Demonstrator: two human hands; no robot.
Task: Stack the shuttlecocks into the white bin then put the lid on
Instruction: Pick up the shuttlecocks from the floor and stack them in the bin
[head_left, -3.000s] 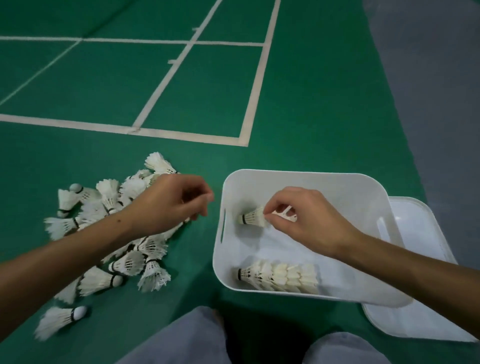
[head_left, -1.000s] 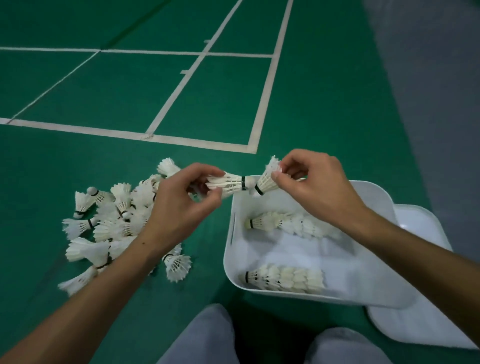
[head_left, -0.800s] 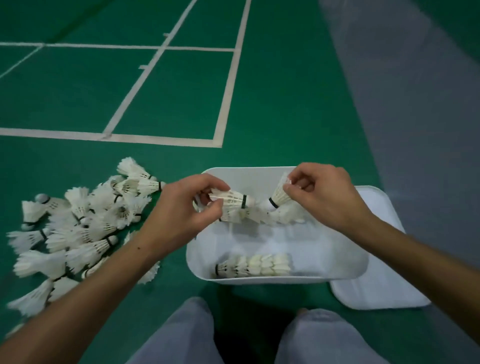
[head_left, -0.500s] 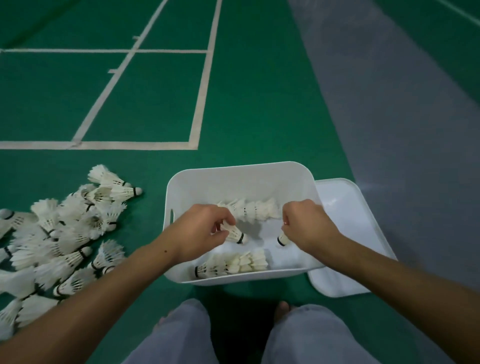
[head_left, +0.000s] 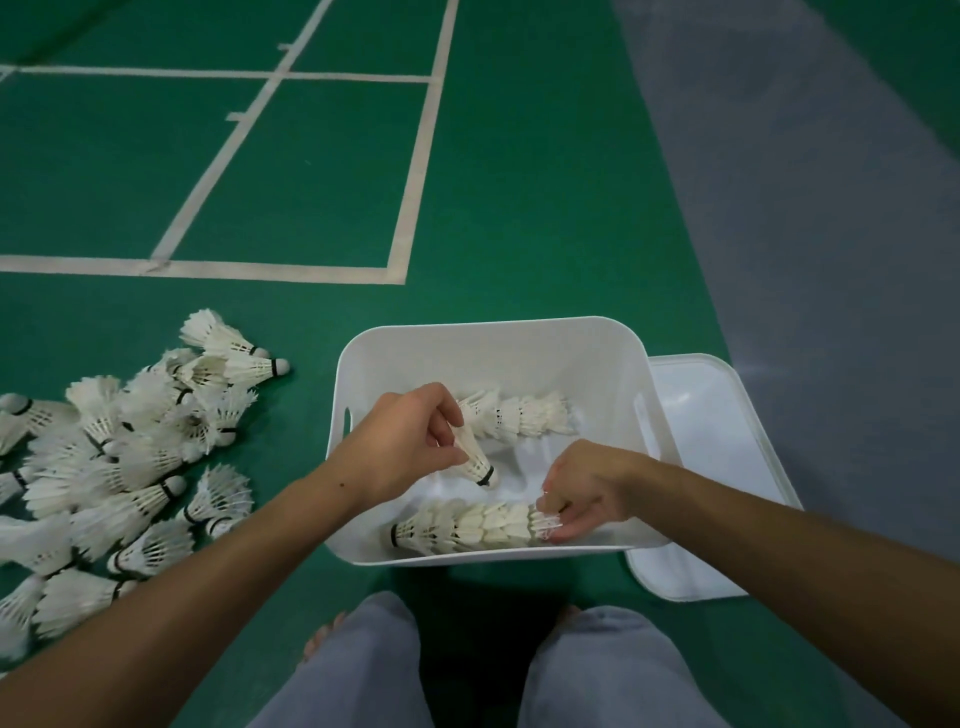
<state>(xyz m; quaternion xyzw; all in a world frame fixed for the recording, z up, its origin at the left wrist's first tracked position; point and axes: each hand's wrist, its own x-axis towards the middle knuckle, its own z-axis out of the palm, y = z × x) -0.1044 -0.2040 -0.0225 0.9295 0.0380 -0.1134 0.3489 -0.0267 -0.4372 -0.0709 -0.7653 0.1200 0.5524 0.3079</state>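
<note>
Fingers of left hand pinching one shuttlecock over white bin at frame centre, right hand gripping feather end of near stacked row, far stacked row behind, loose pile at left, lid on floor at right.

Place: an indoor badminton court.
Floor: green sports flooring covered most of the view.
Markings: pale court lines crossed it and met at right angles.
Border: a grey strip ran along the right of the green.
Gear: a heap of white feather shuttlecocks lay on the floor at the left.
</note>
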